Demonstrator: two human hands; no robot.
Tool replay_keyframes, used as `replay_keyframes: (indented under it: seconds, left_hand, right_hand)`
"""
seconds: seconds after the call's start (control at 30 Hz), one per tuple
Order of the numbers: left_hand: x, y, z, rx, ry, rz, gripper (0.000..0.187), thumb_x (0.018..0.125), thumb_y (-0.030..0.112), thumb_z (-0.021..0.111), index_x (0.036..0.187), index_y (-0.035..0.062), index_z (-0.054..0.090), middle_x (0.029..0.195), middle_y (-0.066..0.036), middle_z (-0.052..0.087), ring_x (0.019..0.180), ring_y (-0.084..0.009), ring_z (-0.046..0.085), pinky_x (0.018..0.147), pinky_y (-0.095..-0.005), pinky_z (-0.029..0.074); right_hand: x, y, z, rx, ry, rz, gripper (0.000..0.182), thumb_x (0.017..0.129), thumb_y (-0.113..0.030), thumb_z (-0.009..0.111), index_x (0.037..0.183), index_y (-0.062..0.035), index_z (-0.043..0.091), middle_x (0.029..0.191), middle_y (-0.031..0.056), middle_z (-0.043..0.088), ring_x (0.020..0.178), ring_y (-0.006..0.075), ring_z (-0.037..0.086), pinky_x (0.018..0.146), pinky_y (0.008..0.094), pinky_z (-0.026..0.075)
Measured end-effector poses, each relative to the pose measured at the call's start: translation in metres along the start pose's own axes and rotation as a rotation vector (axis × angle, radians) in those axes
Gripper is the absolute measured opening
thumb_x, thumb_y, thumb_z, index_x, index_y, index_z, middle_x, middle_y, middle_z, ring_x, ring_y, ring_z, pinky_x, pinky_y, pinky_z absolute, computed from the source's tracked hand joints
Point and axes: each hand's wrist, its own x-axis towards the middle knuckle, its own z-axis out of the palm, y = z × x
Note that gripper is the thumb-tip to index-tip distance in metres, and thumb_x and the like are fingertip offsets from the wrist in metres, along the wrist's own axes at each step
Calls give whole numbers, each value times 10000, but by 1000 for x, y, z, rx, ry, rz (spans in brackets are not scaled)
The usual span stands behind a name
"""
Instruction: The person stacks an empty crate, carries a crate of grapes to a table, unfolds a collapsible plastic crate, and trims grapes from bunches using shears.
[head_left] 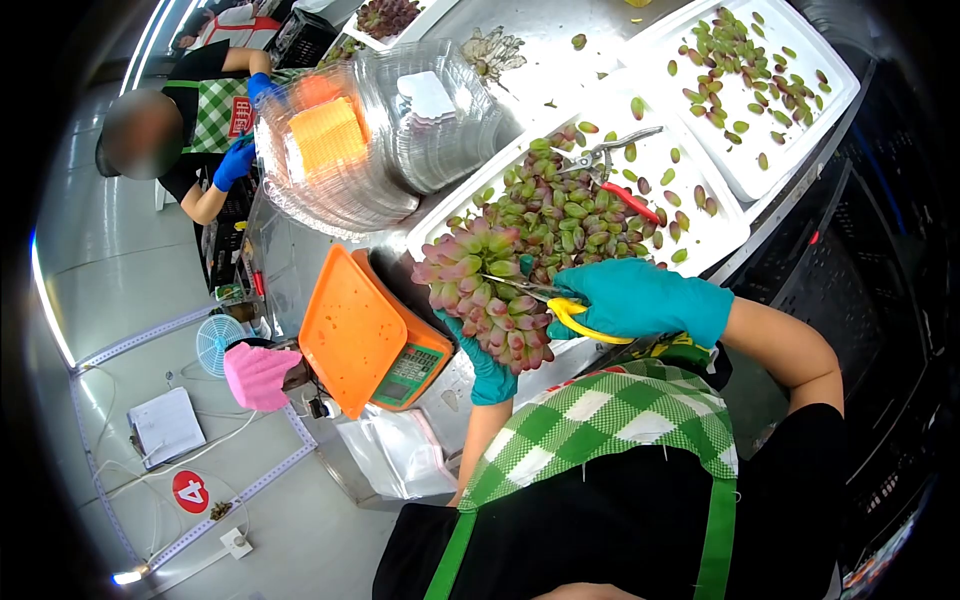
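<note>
My left hand, in a teal glove, is closed around the underside of a large rosette cluster of green and pink succulent. The plant hides most of its fingers. In my right hand, also gloved, is a pair of yellow-handled scissors. Their blades reach into the succulent between its leaves. Just beyond both hands lies a white foam tray with many loose succulent leaves. Red-handled pruning shears rest on those leaves.
A second white tray holds scattered leaves. Stacked clear plastic containers stand at the far left of the table, near an orange scale and plastic bags. A co-worker in blue gloves stands across. Black crates sit at right.
</note>
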Motion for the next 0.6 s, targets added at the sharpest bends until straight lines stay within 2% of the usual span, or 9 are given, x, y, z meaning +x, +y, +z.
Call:
replay_keyframes:
  seconds: [0.13,0.23,0.33,0.37,0.5,0.6]
  left_hand:
    - [-2,4,8,-12,-9,-26,581,821,561,269,1145,92,382,1036,-125,506,864,-285,528,730,-462,461]
    - [-3,5,16,-29,-15,-37,586,818,566,277,1154,96,376,1049,-123,500,884,-285,522,741,-457,460]
    - [-6,7,26,-67,-11,-59,591,816,571,285,1164,100,371,1062,-122,494,904,-286,517,751,-452,458]
    - [-7,8,31,-91,-7,-69,593,815,572,287,1168,102,370,1066,-121,492,910,-286,515,755,-451,458]
    - [-12,10,40,-148,10,-104,602,812,578,298,1181,107,363,1084,-119,485,937,-287,507,768,-444,456]
    - [-9,8,26,162,-34,-70,725,759,644,336,1245,107,320,1225,-114,392,1085,-299,427,919,-430,366]
  right_hand:
    - [2,3,-3,60,-47,-19,450,780,-456,518,908,-24,513,850,172,552,753,327,545,640,378,417]
    - [5,11,-1,52,20,-126,416,806,-409,502,962,-24,518,894,172,551,779,324,546,655,375,418]
    - [9,15,-2,115,-2,-130,390,823,-369,489,1040,-46,514,917,171,553,794,313,548,662,368,417]
    - [10,14,-6,90,-43,-129,383,822,-346,494,1084,-67,511,897,157,573,768,295,559,648,359,422]
    - [11,12,-11,79,-32,-148,332,796,-315,538,1032,-83,556,798,142,593,675,275,565,594,342,428]
    - [14,19,-6,80,60,-199,317,772,-324,568,988,-92,585,758,127,600,641,272,566,576,348,430]
